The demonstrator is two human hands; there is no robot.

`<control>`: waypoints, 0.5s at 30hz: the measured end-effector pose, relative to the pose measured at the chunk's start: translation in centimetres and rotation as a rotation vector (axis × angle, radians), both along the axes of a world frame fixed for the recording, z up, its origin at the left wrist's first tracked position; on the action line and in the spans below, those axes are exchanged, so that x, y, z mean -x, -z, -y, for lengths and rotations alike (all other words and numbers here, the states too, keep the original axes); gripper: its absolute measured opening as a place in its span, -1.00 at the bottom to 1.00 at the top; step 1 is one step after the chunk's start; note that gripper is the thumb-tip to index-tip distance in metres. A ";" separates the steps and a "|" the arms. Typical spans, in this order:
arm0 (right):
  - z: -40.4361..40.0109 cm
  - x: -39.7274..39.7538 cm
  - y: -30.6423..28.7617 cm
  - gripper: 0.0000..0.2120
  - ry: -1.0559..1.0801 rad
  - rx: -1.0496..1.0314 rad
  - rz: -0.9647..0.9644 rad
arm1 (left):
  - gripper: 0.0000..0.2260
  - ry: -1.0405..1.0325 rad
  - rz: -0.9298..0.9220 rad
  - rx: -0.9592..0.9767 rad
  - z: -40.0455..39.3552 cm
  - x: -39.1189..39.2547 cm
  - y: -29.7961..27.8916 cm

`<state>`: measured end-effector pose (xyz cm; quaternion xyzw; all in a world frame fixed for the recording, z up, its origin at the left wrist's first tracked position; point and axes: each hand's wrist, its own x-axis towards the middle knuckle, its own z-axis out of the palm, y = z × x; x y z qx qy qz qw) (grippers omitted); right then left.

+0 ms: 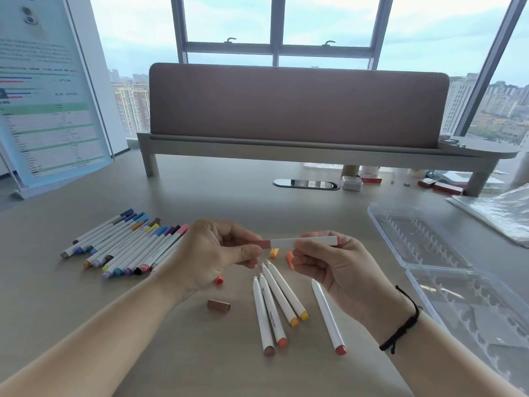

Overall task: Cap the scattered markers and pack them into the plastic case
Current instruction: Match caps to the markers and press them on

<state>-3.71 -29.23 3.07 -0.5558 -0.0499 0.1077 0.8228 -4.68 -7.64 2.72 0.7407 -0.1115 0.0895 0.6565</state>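
Centre of frame: left hand [213,255] pinches a brown-pink cap [260,244] on a white marker [303,242] gripped by right hand [329,267]. Open clear plastic case [429,242] at right; capped markers [128,245] at left.

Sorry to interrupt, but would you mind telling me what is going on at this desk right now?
A person is capping markers. The left hand pinches a reddish-brown cap at the end of a white marker gripped by the right hand. Five uncapped markers and loose caps, one brown cap among them, lie below on the desk. A row of capped markers waits at left; the open plastic case at right holds none yet.
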 end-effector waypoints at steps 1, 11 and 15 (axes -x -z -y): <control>0.0 0.0 -0.1 -0.96 -0.002 -0.008 0.004 | -0.74 0.001 -0.006 0.022 0.0 0.0 -0.1; -0.2 -0.3 0.1 -0.77 0.114 0.276 0.202 | -0.72 -0.084 -0.029 0.647 -2.7 -1.1 -1.8; 0.8 -1.3 0.3 -0.84 0.247 0.301 0.143 | -0.78 -0.548 0.064 0.314 -7.2 -2.1 -2.2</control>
